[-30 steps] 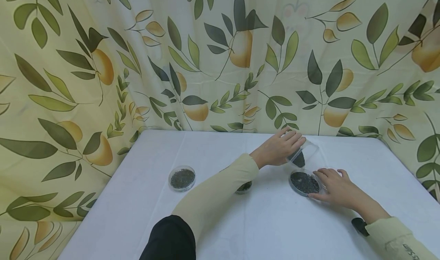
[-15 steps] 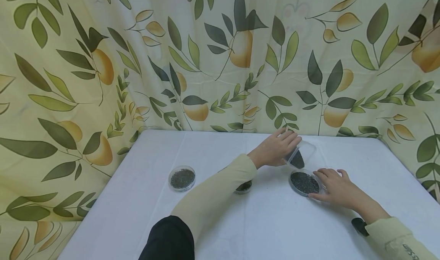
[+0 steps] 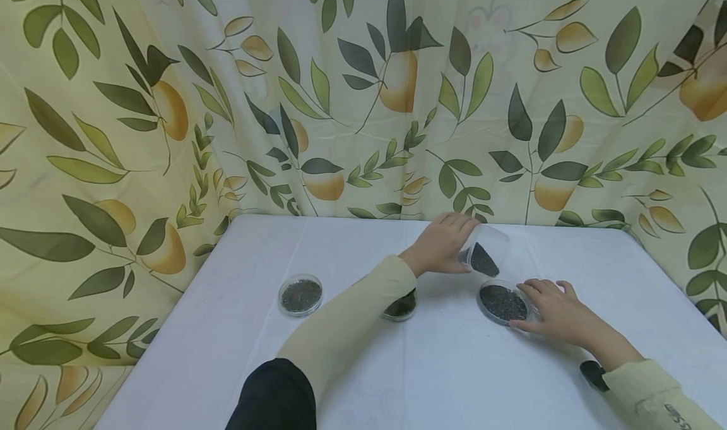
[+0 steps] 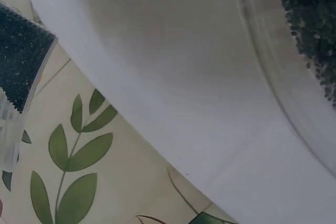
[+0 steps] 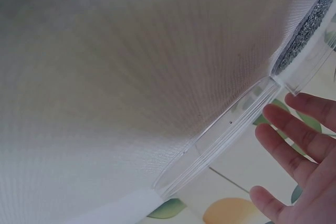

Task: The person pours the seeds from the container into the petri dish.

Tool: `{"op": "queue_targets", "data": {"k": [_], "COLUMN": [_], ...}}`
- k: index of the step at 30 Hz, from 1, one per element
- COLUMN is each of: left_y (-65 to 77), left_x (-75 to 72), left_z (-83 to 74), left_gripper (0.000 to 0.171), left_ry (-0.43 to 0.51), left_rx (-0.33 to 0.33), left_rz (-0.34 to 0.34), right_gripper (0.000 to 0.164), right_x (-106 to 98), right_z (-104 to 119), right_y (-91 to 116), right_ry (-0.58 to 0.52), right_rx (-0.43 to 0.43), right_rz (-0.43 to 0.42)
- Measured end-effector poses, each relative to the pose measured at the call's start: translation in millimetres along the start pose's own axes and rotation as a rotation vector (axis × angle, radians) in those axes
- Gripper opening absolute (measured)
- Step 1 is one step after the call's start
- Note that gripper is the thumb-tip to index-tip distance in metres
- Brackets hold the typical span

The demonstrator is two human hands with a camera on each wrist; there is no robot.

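My left hand [image 3: 440, 244] grips a clear plastic box [image 3: 484, 259] by its side, tilted above and behind a round petri dish. Dark seed-like grains lie in one corner of the box. The petri dish [image 3: 503, 302] is filled with similar dark grains and sits on the table. My right hand [image 3: 562, 310] holds its right side, thumb low and fingers around the back. Grains in the box [image 4: 23, 51] show at the left of the left wrist view. Clear dish walls [image 5: 226, 129] and spread fingers [image 5: 294, 153] appear in the right wrist view.
Another petri dish [image 3: 301, 295] with grey-dark contents stands on the left of the white tablecloth [image 3: 443, 379]. A third dish [image 3: 402, 307], greenish inside, is partly covered by my left sleeve. The leaf-patterned curtain [image 3: 352, 101] hangs behind the table.
My left hand has shifted left, drawing the box with it and turning it. The grains in the box now sit in a lower corner. My right hand and the petri dish stay put.
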State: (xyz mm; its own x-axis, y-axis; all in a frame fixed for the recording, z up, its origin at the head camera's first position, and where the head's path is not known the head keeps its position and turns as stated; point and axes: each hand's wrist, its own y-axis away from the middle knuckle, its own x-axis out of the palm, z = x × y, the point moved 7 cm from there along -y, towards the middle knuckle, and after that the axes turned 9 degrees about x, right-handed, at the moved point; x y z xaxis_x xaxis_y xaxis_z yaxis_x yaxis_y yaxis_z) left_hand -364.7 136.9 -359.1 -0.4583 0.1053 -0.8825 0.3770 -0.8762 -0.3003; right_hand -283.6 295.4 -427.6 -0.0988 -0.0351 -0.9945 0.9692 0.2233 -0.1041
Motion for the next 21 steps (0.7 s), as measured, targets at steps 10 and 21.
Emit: {"op": "queue_targets", "data": {"k": [10,21], "left_y": [11.6,28.1], "left_x": [15.2,35.4], "left_z": [22.2,45.9], "left_gripper": [0.096,0.085], "left_ry": [0.233,0.548], "left_rx": [-0.221,-0.492], "left_rz": [0.007,-0.027], "right_gripper": [0.083,0.083], "right_x": [0,-1], "right_z": [0,-1], "right_y": [0,1], "right_ry": [-0.007,-0.019], "right_rx": [-0.004,-0.004], "right_rz": [-0.011,-0.01]}}
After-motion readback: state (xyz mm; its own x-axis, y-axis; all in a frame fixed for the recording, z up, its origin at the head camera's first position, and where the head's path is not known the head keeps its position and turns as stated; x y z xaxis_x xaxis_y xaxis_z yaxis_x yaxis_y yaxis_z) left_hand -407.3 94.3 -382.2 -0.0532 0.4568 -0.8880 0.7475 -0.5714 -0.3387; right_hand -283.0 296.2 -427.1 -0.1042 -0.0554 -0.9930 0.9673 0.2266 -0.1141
